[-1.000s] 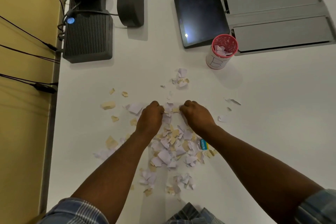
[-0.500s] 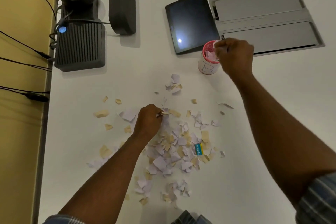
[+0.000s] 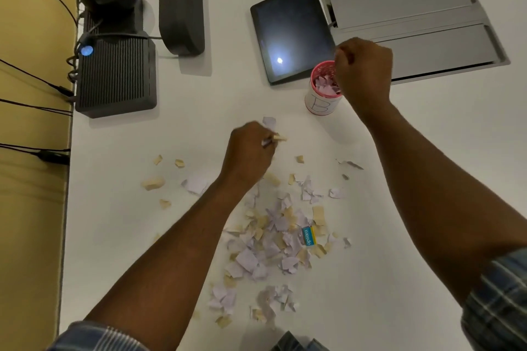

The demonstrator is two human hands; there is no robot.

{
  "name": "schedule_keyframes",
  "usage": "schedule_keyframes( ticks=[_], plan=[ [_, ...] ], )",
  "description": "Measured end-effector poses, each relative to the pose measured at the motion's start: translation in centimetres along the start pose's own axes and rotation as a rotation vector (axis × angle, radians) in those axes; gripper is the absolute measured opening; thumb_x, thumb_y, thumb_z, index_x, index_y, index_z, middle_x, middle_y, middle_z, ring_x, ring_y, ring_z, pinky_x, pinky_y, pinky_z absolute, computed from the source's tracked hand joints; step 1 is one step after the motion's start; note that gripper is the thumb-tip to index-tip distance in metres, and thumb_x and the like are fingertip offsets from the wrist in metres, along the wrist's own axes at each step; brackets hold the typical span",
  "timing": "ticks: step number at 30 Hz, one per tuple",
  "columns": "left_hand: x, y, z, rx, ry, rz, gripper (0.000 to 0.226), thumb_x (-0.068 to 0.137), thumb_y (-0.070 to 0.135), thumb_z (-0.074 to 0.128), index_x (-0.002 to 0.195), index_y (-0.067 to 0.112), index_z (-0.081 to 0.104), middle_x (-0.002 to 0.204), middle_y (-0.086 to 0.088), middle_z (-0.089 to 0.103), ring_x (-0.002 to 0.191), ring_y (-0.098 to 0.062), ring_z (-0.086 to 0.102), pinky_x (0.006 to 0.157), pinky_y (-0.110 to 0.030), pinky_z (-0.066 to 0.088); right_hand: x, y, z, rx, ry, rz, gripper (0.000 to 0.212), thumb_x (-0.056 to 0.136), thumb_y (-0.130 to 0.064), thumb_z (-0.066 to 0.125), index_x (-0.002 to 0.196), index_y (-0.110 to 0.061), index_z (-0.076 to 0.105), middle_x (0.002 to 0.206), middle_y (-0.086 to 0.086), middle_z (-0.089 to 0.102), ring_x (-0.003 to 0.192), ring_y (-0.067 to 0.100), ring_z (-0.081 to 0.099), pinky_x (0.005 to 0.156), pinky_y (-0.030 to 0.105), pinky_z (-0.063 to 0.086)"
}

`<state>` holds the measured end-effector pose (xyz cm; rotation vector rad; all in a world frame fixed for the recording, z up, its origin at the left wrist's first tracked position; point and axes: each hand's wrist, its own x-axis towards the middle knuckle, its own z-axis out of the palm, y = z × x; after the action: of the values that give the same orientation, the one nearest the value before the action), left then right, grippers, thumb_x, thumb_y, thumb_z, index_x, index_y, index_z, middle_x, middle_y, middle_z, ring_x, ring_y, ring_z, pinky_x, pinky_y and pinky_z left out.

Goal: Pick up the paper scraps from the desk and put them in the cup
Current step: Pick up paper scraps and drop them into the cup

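A pile of white and tan paper scraps (image 3: 279,236) lies spread over the white desk (image 3: 399,208), with a small blue and yellow scrap (image 3: 309,236) in it. The cup (image 3: 320,102), white with a red rim and a drawn letter, stands beside the tablet and holds scraps. My right hand (image 3: 363,71) hovers over the cup's right rim with its fingers curled; what is inside the fist is hidden. My left hand (image 3: 249,151) is lifted above the far edge of the pile and pinches a few scraps (image 3: 278,139).
A dark tablet (image 3: 291,31) lies just behind the cup, next to a grey cable hatch (image 3: 413,23). A ribbed black box (image 3: 117,77) with a blue light, a monitor foot (image 3: 179,8) and cables sit at the back left. Loose scraps (image 3: 154,183) lie left of the pile.
My right hand left the pile and now is over the cup. My left hand has lifted from the pile toward the cup with scraps pinched in it.
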<state>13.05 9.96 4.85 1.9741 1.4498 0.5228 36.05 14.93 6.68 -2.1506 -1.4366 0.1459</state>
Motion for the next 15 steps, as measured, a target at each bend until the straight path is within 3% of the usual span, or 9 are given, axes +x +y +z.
schedule_keyframes(
  ticks=[2, 4, 5, 10, 12, 15],
  plan=[
    [2.2, 2.5, -0.2, -0.004, 0.033, 0.088, 0.009, 0.081, 0.011, 0.069, 0.080, 0.002, 0.071, 0.078, -0.012, 0.069, 0.067, -0.017, 0.061, 0.058, -0.011, 0.044, -2.2, 0.6, -0.4, 0.157, 0.166, 0.056, 0.026, 0.091, -0.025, 0.047, 0.089, -0.012, 0.070, 0.081, 0.005, 0.070, 0.073, 0.016, 0.063, 0.071, 0.031, 0.053],
    [4.9, 5.0, 0.2, 0.017, 0.057, 0.154, 0.011, 0.081, 0.014, 0.068, 0.079, 0.004, 0.072, 0.076, -0.013, 0.068, 0.068, -0.021, 0.062, 0.060, -0.025, 0.046, -4.9, 1.6, -0.4, 0.224, 0.235, 0.104, 0.023, 0.091, -0.027, 0.050, 0.090, -0.014, 0.069, 0.079, 0.002, 0.069, 0.069, 0.013, 0.061, 0.068, 0.027, 0.050],
    [6.4, 6.1, 0.7, 0.040, 0.063, 0.182, 0.011, 0.082, 0.015, 0.067, 0.080, 0.005, 0.072, 0.077, -0.012, 0.068, 0.069, -0.021, 0.061, 0.060, -0.024, 0.043, -6.4, 2.2, -0.2, 0.241, 0.245, 0.130, 0.021, 0.091, -0.026, 0.052, 0.090, -0.014, 0.069, 0.079, 0.002, 0.069, 0.068, 0.014, 0.061, 0.067, 0.027, 0.049],
    [12.8, 10.0, 4.3, 0.296, -0.033, 0.323, 0.016, 0.088, 0.013, 0.057, 0.092, 0.008, 0.071, 0.092, -0.010, 0.066, 0.086, -0.023, 0.061, 0.066, -0.022, 0.037, -12.3, 5.2, 0.8, 0.254, 0.136, 0.193, 0.015, 0.088, -0.018, 0.057, 0.092, -0.014, 0.072, 0.084, 0.001, 0.072, 0.067, 0.008, 0.061, 0.065, 0.016, 0.046],
    [14.2, 10.5, 5.5, 0.421, -0.135, 0.328, 0.017, 0.086, 0.013, 0.061, 0.099, 0.006, 0.069, 0.098, -0.013, 0.067, 0.093, -0.026, 0.062, 0.071, -0.026, 0.043, -13.7, 6.1, 1.0, 0.259, 0.083, 0.207, 0.014, 0.088, -0.017, 0.059, 0.093, -0.016, 0.072, 0.085, -0.002, 0.072, 0.068, 0.006, 0.061, 0.064, 0.012, 0.041],
    [15.1, 10.6, 6.6, 0.547, -0.311, 0.310, 0.032, 0.082, 0.024, 0.067, 0.108, 0.005, 0.063, 0.105, -0.013, 0.065, 0.098, -0.027, 0.060, 0.076, -0.031, 0.049, -14.9, 7.1, 1.2, 0.259, 0.017, 0.224, 0.014, 0.088, -0.019, 0.060, 0.095, -0.017, 0.072, 0.086, -0.004, 0.072, 0.072, 0.009, 0.064, 0.066, 0.015, 0.044]
  ],
)
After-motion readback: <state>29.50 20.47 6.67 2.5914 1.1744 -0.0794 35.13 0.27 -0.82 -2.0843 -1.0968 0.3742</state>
